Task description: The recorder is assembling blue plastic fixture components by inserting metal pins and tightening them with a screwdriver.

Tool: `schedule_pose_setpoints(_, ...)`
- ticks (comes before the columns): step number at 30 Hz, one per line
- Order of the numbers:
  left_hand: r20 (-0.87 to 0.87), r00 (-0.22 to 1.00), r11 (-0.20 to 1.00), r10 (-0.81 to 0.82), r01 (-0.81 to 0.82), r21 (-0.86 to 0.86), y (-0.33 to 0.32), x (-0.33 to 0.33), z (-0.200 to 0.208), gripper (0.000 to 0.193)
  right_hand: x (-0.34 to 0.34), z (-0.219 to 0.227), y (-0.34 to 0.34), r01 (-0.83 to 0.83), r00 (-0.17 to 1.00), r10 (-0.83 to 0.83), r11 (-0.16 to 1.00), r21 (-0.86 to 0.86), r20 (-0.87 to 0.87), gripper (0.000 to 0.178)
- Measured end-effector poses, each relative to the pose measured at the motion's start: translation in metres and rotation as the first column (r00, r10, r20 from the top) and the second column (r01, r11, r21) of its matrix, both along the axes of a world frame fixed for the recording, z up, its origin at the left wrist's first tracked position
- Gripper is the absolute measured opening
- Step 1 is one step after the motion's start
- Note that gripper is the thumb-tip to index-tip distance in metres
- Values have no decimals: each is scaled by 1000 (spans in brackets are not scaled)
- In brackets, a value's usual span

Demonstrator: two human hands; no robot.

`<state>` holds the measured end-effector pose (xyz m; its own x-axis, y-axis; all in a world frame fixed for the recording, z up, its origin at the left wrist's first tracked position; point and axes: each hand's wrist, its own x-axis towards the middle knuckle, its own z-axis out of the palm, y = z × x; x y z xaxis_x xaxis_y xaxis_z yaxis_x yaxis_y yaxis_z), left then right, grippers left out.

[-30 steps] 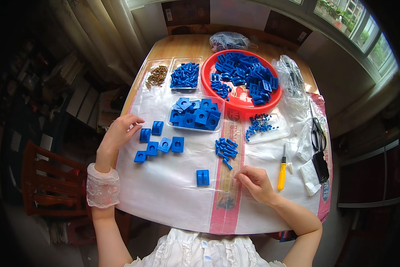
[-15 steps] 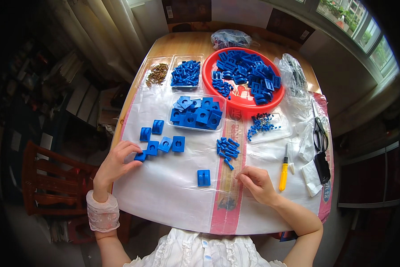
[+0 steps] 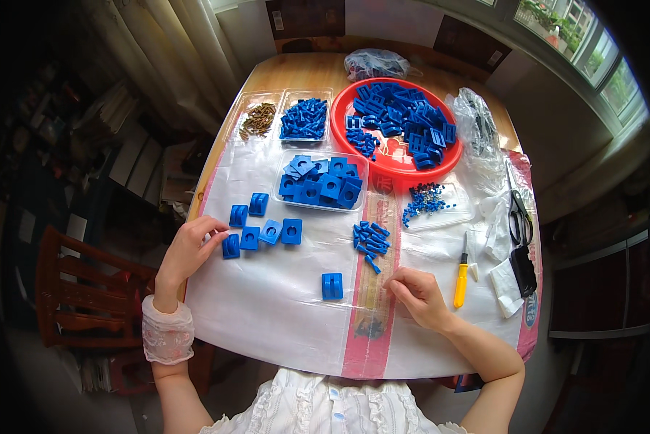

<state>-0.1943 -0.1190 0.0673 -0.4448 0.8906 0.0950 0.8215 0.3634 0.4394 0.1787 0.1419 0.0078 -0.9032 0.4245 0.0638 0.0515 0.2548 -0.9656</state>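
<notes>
My left hand (image 3: 191, 246) is at the left side of the table, its fingers slightly apart beside a blue plastic piece with a rounded, ridged top (image 3: 231, 246). Two similar ridged pieces stand just beyond it, one nearer (image 3: 239, 215) and one farther (image 3: 258, 204). To their right lie square blue pieces with round recesses (image 3: 270, 231). My right hand (image 3: 415, 295) rests with curled fingers on the covered table; whatever its fingertips may hold is hidden. Left of it sits another ridged blue piece (image 3: 332, 286). A pile of small blue pegs (image 3: 370, 240) lies beyond that hand.
A clear tray (image 3: 361, 206) holds square blue pieces. Behind are brown pins (image 3: 257, 121), a tub of blue pegs (image 3: 303, 119) and a red basin (image 3: 455, 155) of blue parts. A yellow-handled screwdriver (image 3: 460, 286) and black scissors (image 3: 520, 220) lie at right.
My left hand has drawn back slightly from the nearest left blue piece, letting go of it. That piece now shows its rounded, ridged top. My right hand has stayed in place.
</notes>
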Motion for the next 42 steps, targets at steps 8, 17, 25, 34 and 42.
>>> schedule_pose_setpoints(8, -282, 946, 972, -157, 199, 127, 18, 36, 9, 28, 0, -3, 0, 5, 1000, -5, 1000, 29, -5, 12)
schedule_pose_setpoints(17, -197, 957, 977, -212, 208, -41, 19, 28, 1, 24, 0, 1, 0, -3, 1000, 3, 999, 36, -4, 12)
schedule_pose_setpoints(25, -41, 983, 982, -179, 181, 53, 23, 21, 0, 19, -1, 0, 0, -11, 1000, 11, 1000, 27, -11, 11)
schedule_pose_setpoints(34, -178, 963, 975, -204, 217, 56, 32, 31, 7, 29, 0, 1, 0, -4, 1000, 4, 1000, 16, 6, 11)
schedule_pose_setpoints(42, -287, 895, 938, -341, 346, -34, 56, 39, -6, 29, -1, 1, -1, -7, 1000, 8, 999, 40, -20, 11)
